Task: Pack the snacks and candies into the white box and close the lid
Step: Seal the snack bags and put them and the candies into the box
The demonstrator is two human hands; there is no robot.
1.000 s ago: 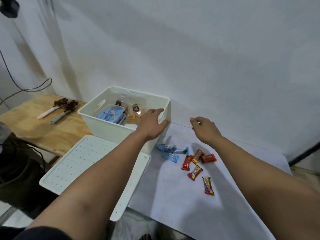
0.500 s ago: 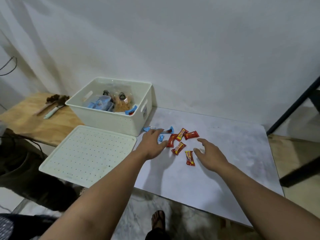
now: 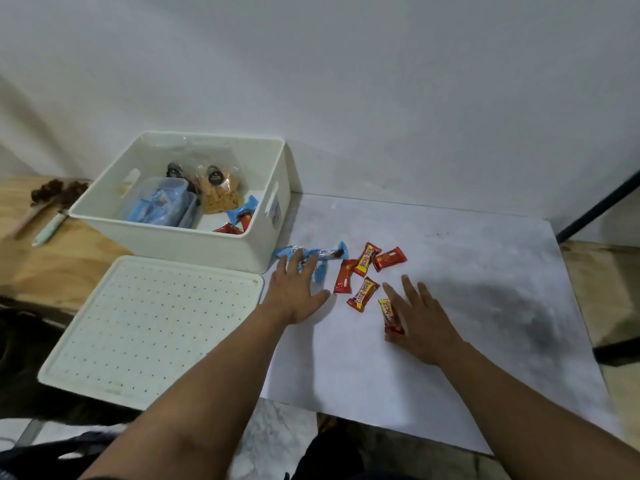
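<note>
While both arms reach over the white tabletop [image 3: 485,306], the right hand [image 3: 420,322] lies spread, thumb touching the nearest of five red candies [image 3: 390,315]; the left hand [image 3: 297,291], fingers splayed flat, covers some of the blue-wrapped candies [image 3: 329,252] — their count is unclear. One lid [image 3: 149,323] lies off, beside one white box [image 3: 194,237] already holding snacks. Half a second ago the right hand was nearer, clear of the candy — now they touch
</note>
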